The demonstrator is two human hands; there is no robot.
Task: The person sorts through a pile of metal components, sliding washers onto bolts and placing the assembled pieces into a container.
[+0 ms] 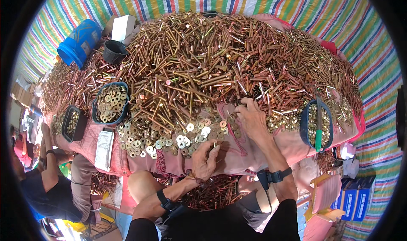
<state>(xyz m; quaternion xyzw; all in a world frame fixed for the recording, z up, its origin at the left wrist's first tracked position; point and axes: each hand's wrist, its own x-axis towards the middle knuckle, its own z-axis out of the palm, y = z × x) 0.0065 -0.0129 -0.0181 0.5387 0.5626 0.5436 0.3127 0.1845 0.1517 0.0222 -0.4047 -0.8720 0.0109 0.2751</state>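
My left hand (204,160) is closed in front of the washers, thumb and fingers pinching a small metal piece (215,144) whose end sticks up; most of it is hidden. My right hand (252,119) reaches to the near edge of a big heap of brass-coloured bolts (182,54), fingers curled in at the metal. What those fingertips grip, if anything, is hidden. Loose flat washers (148,135) lie spread to the left of my hands on a pink cloth (231,156). Small nuts (285,123) are scattered to the right of my right hand.
A blue tub (93,109) of washers and a dark tray (80,133) stand left. At right, a green-handled tool (319,135) lies across a tub (303,126) of nuts. A blue bucket (80,44) and black cup (114,51) sit far left. Another person's arm (48,160) shows at left.
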